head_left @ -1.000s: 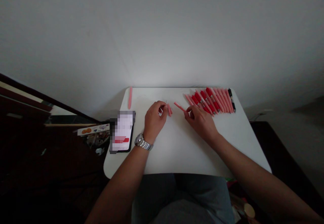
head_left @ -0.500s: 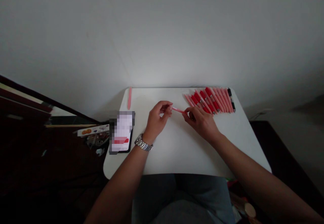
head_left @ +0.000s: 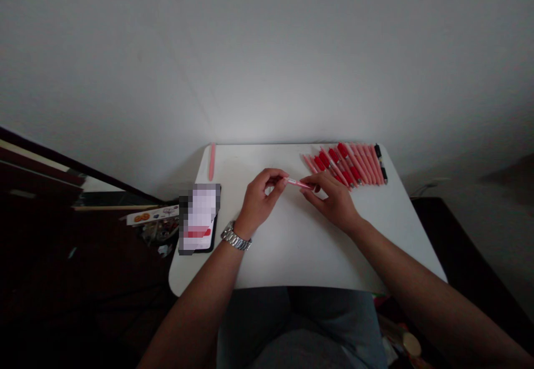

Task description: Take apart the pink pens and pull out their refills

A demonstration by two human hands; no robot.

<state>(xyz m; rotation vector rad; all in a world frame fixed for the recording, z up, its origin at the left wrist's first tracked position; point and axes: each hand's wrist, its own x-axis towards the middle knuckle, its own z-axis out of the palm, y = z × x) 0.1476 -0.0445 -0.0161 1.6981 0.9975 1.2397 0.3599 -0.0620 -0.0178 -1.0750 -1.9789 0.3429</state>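
Between my two hands, above the middle of the white table (head_left: 283,257), is a slim pink pen (head_left: 295,182) with a pale label-like patch near its left end. My left hand (head_left: 262,193), with a metal watch at the wrist, pinches that left end between thumb and fingers. At the other end, my right hand (head_left: 331,196) grips the pen with thumb and fingertips. Just beyond the right hand lies a slanted row of several pink and red pens (head_left: 346,163), with a black pen (head_left: 381,164) at its right end.
A single pink pen (head_left: 212,162) lies near the table's far left corner. Below it, a phone (head_left: 199,219) with a lit, blurred screen rests by the left edge. The wall (head_left: 267,68) rises behind the table. Clutter (head_left: 156,227) sits lower on the left.
The pen has turned or shifted slightly, so its pale patch shows more. My right hand's fingers have moved on the pen and are less curled. The pens on the table stay put.
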